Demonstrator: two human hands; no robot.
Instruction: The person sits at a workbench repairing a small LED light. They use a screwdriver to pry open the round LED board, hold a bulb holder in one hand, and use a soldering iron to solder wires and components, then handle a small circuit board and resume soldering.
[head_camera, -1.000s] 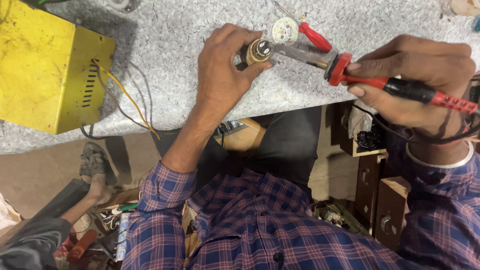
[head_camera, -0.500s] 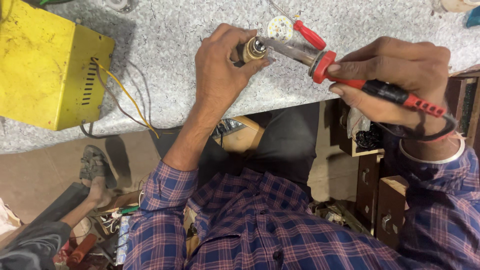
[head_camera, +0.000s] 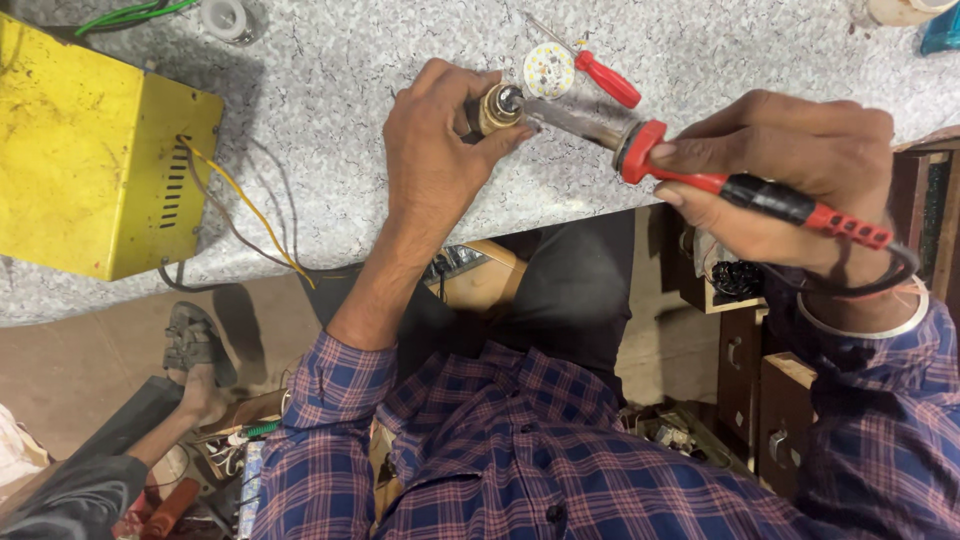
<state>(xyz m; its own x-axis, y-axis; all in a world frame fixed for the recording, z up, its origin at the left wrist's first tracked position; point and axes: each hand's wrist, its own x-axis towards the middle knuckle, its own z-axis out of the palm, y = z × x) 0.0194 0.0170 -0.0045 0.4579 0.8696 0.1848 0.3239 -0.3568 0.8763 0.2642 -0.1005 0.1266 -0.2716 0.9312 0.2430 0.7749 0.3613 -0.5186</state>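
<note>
My left hand (head_camera: 435, 150) grips a small brass-coloured bulb base (head_camera: 497, 108) on the speckled grey worktop (head_camera: 360, 120). My right hand (head_camera: 790, 175) holds a red-and-black soldering iron (head_camera: 700, 175) by its handle. Its metal tip reaches left and touches the end of the bulb base. Just beyond the tip lie a round white LED disc (head_camera: 548, 70) and a red-handled screwdriver (head_camera: 600, 75).
A yellow metal box (head_camera: 95, 160) with yellow and grey wires (head_camera: 245, 215) sits at the left of the worktop. A tape roll (head_camera: 225, 18) and green wire (head_camera: 125, 15) lie at the far edge. Wooden drawers (head_camera: 760, 380) stand under the right side. Another person's sandalled foot (head_camera: 195, 355) rests lower left.
My right hand and the soldering iron have shifted slightly left, bringing the tip closer onto the bulb base. My left hand keeps its grip.
</note>
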